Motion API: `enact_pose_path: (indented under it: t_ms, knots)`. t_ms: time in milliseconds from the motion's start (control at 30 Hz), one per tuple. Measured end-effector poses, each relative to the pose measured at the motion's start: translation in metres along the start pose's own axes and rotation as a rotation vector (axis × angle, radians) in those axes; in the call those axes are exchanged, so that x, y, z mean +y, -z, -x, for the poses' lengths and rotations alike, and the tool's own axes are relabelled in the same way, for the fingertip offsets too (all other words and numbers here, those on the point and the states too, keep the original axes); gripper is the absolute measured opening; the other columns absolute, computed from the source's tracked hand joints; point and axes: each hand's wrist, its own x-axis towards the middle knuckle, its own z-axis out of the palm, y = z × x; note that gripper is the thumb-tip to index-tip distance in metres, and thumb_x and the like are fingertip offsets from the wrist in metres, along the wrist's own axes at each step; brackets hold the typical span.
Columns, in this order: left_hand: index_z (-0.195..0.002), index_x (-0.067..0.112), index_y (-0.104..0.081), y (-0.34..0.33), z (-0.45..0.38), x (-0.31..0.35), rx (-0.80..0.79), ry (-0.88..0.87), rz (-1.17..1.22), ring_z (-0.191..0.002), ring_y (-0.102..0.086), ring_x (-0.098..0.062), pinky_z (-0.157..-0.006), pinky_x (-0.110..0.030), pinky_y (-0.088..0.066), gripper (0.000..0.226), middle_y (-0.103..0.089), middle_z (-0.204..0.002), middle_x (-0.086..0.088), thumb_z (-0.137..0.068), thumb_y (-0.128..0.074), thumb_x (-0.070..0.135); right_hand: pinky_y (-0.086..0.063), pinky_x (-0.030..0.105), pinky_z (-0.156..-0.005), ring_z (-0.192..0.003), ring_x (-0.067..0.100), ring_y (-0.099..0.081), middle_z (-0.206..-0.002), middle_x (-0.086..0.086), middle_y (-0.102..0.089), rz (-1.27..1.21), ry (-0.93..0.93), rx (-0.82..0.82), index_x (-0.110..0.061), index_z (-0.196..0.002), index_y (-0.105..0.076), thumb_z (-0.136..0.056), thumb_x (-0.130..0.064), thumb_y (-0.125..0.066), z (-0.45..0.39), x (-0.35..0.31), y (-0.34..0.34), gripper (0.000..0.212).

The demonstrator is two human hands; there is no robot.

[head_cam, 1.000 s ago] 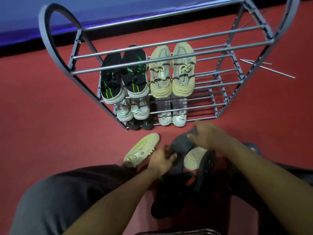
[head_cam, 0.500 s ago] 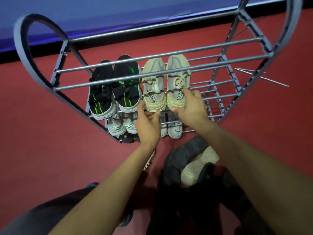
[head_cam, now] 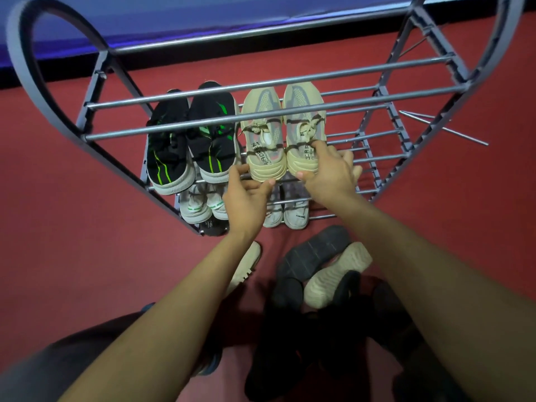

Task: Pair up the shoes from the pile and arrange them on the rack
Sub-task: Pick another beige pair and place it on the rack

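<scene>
A grey metal rack (head_cam: 261, 85) stands on the red floor. On one shelf, a black-and-green pair (head_cam: 214, 134) sits on the left and a beige pair (head_cam: 262, 140) beside it on the right. My right hand (head_cam: 327, 172) grips the heel of the right beige shoe (head_cam: 301, 120), thumb under it and forefinger on top. My left hand (head_cam: 246, 195) cups the heel of the left beige shoe, fingers at its side and thumb below. The pile lies below the rack: a dark grey shoe (head_cam: 313, 253), a beige shoe sole-up (head_cam: 336, 274) and black shoes (head_cam: 290, 358).
Lower shelves hold white shoes with green trim (head_cam: 197, 207), white shoes (head_cam: 295, 216) and a black shoe (head_cam: 211, 227). Another beige shoe (head_cam: 246, 265) lies partly under my left forearm. Loose metal rods (head_cam: 443, 129) lie on the floor right of the rack. My knee (head_cam: 58, 367) is at lower left.
A second ago both hands were down in the pile. They rose to the heels of the beige pair on the rack and have stayed there for the last half second.
</scene>
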Motion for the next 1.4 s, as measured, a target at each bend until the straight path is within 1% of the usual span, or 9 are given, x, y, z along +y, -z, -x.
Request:
enact_pose_path:
  t_ms: [200, 400, 500, 667, 800, 1000, 1200, 1300, 1400]
  knots:
    - [-0.102, 0.015, -0.059, 0.032, 0.023, -0.098, 0.116, 0.248, -0.331, -0.088, -0.067, -0.032, -0.079, -0.039, -0.051, 0.014, -0.071, -0.088, -0.006, -0.091, -0.054, 0.021, -0.029, 0.043, -0.107, -0.133, 0.029, -0.033, -0.143, 0.009, -0.038, 0.013, -0.021, 0.127, -0.023, -0.147, -0.028, -0.08, -0.036, -0.073, 0.024, -0.009, 0.017, 0.082]
    - [-0.15, 0.012, -0.035, 0.089, 0.066, -0.232, -0.384, 0.716, -0.918, -0.132, -0.044, -0.038, -0.111, -0.041, -0.04, 0.109, -0.041, -0.144, -0.021, -0.068, -0.07, 0.073, -0.039, 0.042, -0.091, -0.112, 0.027, -0.046, -0.123, 0.006, -0.052, 0.001, 0.298, 0.187, -0.017, -0.132, -0.048, -0.081, -0.028, -0.07, 0.06, 0.005, -0.004, 0.057]
    - [-0.159, 0.018, -0.007, 0.099, 0.067, -0.248, -0.435, 0.768, -0.908, -0.138, -0.043, -0.035, -0.11, -0.042, -0.039, 0.119, -0.033, -0.156, -0.017, -0.071, -0.085, 0.038, -0.041, 0.043, -0.092, -0.11, 0.033, -0.051, -0.117, 0.009, -0.059, 0.075, 0.184, -0.012, -0.013, -0.122, -0.055, -0.085, -0.025, -0.067, 0.067, 0.049, -0.018, 0.04]
    - [-0.158, 0.014, -0.012, 0.084, 0.054, -0.259, -0.461, 0.735, -1.006, -0.13, -0.05, -0.039, -0.104, -0.046, -0.045, 0.119, -0.044, -0.148, -0.022, -0.068, -0.087, 0.037, -0.049, 0.036, -0.09, -0.113, 0.034, -0.064, -0.121, 0.017, -0.068, 0.229, -0.341, -0.608, -0.009, -0.114, -0.066, -0.079, -0.04, -0.05, 0.083, 0.146, -0.04, 0.05]
    - [-0.104, 0.02, -0.065, 0.069, 0.072, -0.255, -0.614, 0.674, -1.021, -0.104, -0.067, -0.032, -0.081, -0.033, -0.053, 0.043, -0.07, -0.115, -0.011, -0.068, -0.084, 0.029, -0.05, 0.035, -0.097, -0.119, 0.029, -0.062, -0.129, 0.009, -0.065, 0.324, -0.359, -0.814, -0.018, -0.127, -0.061, -0.083, -0.04, -0.05, 0.102, 0.178, -0.052, 0.051]
    - [-0.099, 0.011, -0.063, 0.045, 0.101, -0.228, -0.466, 0.711, -0.699, -0.096, -0.067, -0.031, -0.081, -0.035, -0.052, 0.025, -0.071, -0.102, -0.014, -0.083, -0.073, 0.028, -0.047, 0.033, -0.09, -0.114, 0.032, -0.06, -0.124, 0.014, -0.064, 0.24, -0.227, -0.758, -0.01, -0.117, -0.064, -0.093, -0.034, -0.05, 0.095, 0.138, -0.054, 0.037]
    - [-0.096, 0.01, -0.061, 0.044, 0.096, -0.151, -0.315, 0.437, -0.76, -0.101, -0.063, -0.045, -0.085, -0.043, -0.051, 0.02, -0.07, -0.101, -0.025, -0.092, -0.056, 0.029, -0.051, 0.034, -0.091, -0.106, 0.025, -0.064, -0.111, 0.007, -0.069, 0.089, -0.185, -0.666, -0.011, -0.108, -0.07, -0.093, -0.041, -0.055, 0.103, 0.114, -0.037, 0.036]
    - [-0.07, 0.016, -0.044, 0.022, 0.107, -0.108, -0.306, 0.312, -0.539, -0.071, -0.056, -0.036, -0.068, -0.039, -0.044, 0.023, -0.058, -0.068, -0.01, -0.087, -0.059, 0.019, -0.052, 0.032, -0.075, -0.097, 0.021, -0.063, -0.103, 0.0, -0.064, -0.18, -0.401, -0.751, -0.015, -0.106, -0.063, -0.08, -0.07, -0.06, 0.117, 0.112, -0.025, 0.06]
    - [-0.069, 0.022, -0.038, -0.021, 0.132, -0.068, -0.439, 0.319, -0.226, -0.06, -0.041, -0.017, -0.061, -0.034, -0.038, 0.031, -0.045, -0.062, 0.005, -0.085, -0.062, 0.011, -0.051, 0.041, -0.095, -0.116, 0.026, -0.058, -0.121, 0.0, -0.059, -0.61, -0.625, -0.968, -0.019, -0.13, -0.054, -0.081, -0.07, -0.06, 0.134, 0.109, -0.007, 0.071]
